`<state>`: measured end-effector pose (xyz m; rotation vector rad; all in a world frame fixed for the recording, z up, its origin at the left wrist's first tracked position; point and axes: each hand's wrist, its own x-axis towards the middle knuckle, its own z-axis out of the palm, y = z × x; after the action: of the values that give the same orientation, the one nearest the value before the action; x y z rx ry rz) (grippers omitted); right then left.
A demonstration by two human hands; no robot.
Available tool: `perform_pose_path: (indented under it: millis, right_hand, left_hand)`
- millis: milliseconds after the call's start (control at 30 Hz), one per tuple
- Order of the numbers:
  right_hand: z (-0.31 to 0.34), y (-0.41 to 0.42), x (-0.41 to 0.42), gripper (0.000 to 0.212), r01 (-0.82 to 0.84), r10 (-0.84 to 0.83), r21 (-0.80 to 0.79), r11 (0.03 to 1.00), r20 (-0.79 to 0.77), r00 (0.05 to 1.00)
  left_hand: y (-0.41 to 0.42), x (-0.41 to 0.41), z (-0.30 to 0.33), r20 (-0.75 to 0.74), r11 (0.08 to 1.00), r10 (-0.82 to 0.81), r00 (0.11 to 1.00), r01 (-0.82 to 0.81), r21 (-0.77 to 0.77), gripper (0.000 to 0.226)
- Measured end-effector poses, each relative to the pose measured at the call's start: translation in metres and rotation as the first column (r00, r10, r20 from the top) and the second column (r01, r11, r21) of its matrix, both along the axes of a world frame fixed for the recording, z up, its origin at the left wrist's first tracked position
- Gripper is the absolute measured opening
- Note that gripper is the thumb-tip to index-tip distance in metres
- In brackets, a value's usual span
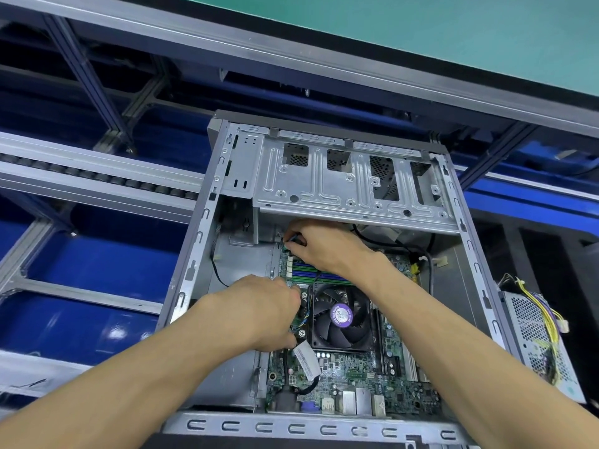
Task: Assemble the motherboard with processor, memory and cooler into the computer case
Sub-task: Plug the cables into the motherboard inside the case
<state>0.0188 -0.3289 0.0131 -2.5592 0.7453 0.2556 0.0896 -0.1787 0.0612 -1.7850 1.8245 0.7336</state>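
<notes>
The open grey computer case (pixel 194 254) lies on its side with the green motherboard (pixel 353 374) inside it. A black cooler fan (pixel 340 315) with a purple label sits on the board, and blue and green memory slots (pixel 308 272) run just beyond it. My left hand (pixel 259 312) is at the cooler's left edge, its fingers curled down onto the board's edge by the fan wires. My right hand (pixel 317 244) reaches under the drive cage and pinches a small dark cable or connector at the board's far left corner.
A metal drive cage (pixel 350 176) overhangs the far part of the case. A power supply (pixel 538 341) with yellow wires lies outside to the right. Black cables (pixel 424 257) loop inside the case on the right. A roller conveyor (pixel 97 179) and blue framing stand to the left.
</notes>
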Motion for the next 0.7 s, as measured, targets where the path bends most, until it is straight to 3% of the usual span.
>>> perform_pose_path:
  millis: [700]
  right_hand:
    - [-0.0059,0.0055,0.0074,0.020,0.010,-0.010,-0.040,0.999,0.001,1.000]
  left_hand:
    - [-0.0001,0.0009,-0.0015,-0.011,0.999,0.014,1.000,-0.015,-0.044,0.065]
